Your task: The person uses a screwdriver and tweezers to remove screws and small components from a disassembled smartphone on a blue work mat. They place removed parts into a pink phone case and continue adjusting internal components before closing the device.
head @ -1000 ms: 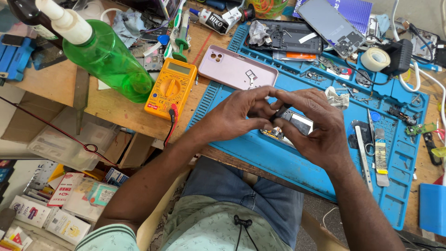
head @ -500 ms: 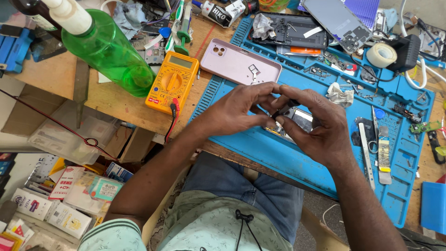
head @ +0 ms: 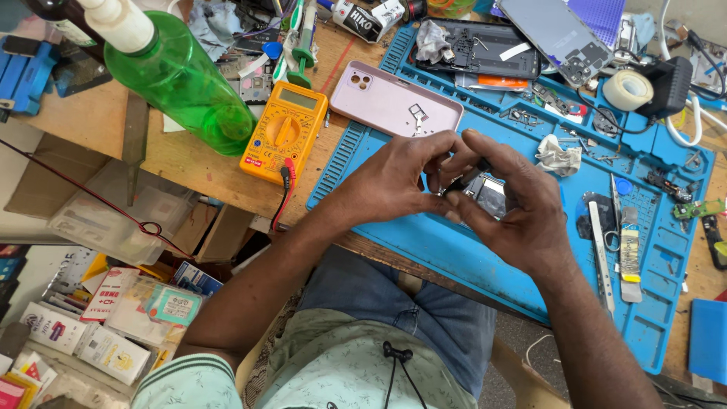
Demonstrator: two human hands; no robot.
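Two hands meet over the blue work mat (head: pixel 394 227) near the desk's front edge. Toward the desk's left end stands a green bottle (head: pixel 182 83), then a yellow multimeter (head: pixel 284 132), then a pink phone back cover (head: pixel 394 102) on the mat's far left corner. The left hand (head: pixel 394 182) and right hand (head: pixel 515 204) have fingers curled, pinching a small silver phone part (head: pixel 488 193) between them; a tape roll (head: pixel 627 89) lies at the far right
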